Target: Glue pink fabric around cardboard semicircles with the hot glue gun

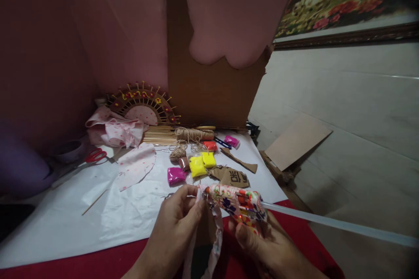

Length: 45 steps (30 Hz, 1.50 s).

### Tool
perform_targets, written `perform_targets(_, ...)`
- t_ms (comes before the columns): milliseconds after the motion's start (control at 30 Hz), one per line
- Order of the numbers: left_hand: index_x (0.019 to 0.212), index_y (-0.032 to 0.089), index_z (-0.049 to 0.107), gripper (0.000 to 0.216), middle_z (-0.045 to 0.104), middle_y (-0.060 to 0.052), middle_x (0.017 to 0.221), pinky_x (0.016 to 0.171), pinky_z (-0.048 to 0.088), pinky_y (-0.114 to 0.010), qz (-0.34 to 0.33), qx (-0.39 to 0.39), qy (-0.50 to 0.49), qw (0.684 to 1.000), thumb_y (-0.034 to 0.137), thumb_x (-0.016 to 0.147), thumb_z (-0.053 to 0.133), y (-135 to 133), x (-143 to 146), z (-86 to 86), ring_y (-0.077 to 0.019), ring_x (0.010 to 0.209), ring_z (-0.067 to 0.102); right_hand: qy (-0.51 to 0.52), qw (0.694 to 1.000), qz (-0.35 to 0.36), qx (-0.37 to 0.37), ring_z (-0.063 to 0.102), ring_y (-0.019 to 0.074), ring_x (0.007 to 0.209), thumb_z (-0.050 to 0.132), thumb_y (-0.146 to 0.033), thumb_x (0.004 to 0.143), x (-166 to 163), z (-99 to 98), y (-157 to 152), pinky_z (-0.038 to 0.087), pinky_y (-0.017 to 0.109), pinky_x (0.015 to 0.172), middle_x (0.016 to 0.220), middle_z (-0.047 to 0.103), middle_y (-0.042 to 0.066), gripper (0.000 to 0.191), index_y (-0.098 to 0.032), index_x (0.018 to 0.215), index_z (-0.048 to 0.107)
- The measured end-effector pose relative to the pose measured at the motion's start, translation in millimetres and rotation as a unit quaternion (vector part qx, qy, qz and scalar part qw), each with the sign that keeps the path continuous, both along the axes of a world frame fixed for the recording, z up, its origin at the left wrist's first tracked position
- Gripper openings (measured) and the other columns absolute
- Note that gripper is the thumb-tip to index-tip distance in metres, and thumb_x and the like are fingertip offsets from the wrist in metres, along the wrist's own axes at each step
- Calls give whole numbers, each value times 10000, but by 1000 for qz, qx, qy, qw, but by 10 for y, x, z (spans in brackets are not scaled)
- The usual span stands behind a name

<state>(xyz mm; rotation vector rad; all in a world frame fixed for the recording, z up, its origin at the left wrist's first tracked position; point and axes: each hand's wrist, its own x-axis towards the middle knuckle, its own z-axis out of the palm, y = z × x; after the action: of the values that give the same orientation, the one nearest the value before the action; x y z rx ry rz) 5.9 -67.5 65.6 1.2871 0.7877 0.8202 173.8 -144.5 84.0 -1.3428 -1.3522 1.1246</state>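
Observation:
My left hand [181, 216] pinches a pale, crinkled fabric strip [216, 237] that hangs down in a loop toward the bottom edge. Wrapped around the handle of a flower-patterned hot glue gun [234, 202] is my right hand [266, 239]. The gun's nozzle points left, right at the fabric by my left fingertips; whether they touch I cannot tell. From the gun's rear a long translucent glue stick [330, 221] sticks out to the right. A small red light shows on the gun's body.
Beyond my hands lie clay packets [197, 166], torn cardboard [234, 177], twine [194, 134], wooden sticks [159, 136] and dotted fabric [137, 166]. Red scissors [96, 155] rest at left. A decorated half-round fan [144, 100] leans at the back, beside a large cardboard panel [209, 96].

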Motion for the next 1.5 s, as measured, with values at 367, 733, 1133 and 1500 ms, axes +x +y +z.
perform_targets(367, 794, 165, 611, 258, 554, 29, 525, 524, 457, -263, 25, -112, -12, 993, 387, 698, 702, 25, 33, 1, -176, 550, 605, 98, 991, -66, -66, 656, 231, 786, 668, -598, 714, 37, -155, -58, 530, 364, 796, 757, 678, 56, 444, -195, 899, 689)
perform_targets(733, 787, 159, 624, 269, 626, -12, 570, 494, 431, -248, 37, -128, 7, 991, 385, 672, 714, 34, 50, 7, -180, 544, 616, 203, 968, -124, -83, 431, 78, 452, 721, -638, 614, 44, -97, -139, 372, 172, 390, 578, 500, -28, 539, -173, 878, 657)
perform_targets(1133, 819, 175, 606, 270, 629, 14, 596, 482, 411, -223, 114, -96, 8, 989, 398, 699, 701, 141, -128, 63, -143, 529, 568, -311, 937, -128, 93, 604, 215, 711, 485, -332, 886, 661, -245, 235, 480, 316, 660, 837, 648, 62, 242, -184, 1064, 557)
perform_targets(1500, 826, 184, 612, 226, 634, 23, 639, 545, 437, -211, 99, -84, -17, 991, 371, 731, 696, 103, -129, 91, -125, 594, 565, -577, 810, -79, 68, 595, 295, 1004, 311, -180, 924, 548, -550, 356, 487, 440, 845, 1135, 573, 201, 410, -43, 1300, 403)
